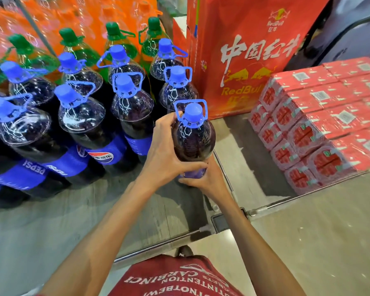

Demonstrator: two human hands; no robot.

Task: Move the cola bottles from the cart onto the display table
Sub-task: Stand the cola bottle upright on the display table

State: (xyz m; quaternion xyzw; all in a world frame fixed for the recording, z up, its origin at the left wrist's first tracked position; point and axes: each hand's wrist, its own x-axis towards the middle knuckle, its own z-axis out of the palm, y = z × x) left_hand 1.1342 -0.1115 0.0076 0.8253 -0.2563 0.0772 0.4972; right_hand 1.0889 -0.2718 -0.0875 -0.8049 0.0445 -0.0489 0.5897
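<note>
The left hand (pixel 165 150) and right hand (pixel 201 180) both clasp one cola bottle (pixel 193 137) — at least eight other "PEPSI" bottles (pixel 81 124), four green-capped bottles (pixel 77 48) behind, one "RedBull" box (pixel 244 50).

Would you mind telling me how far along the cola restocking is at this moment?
Done: rows of blue-capped cola bottles already stand on the display table. In hand: the left hand and right hand grip one more bottle, upright beside them near the table's right edge. Left: the cart is out of view, so I cannot tell how many remain.
</note>
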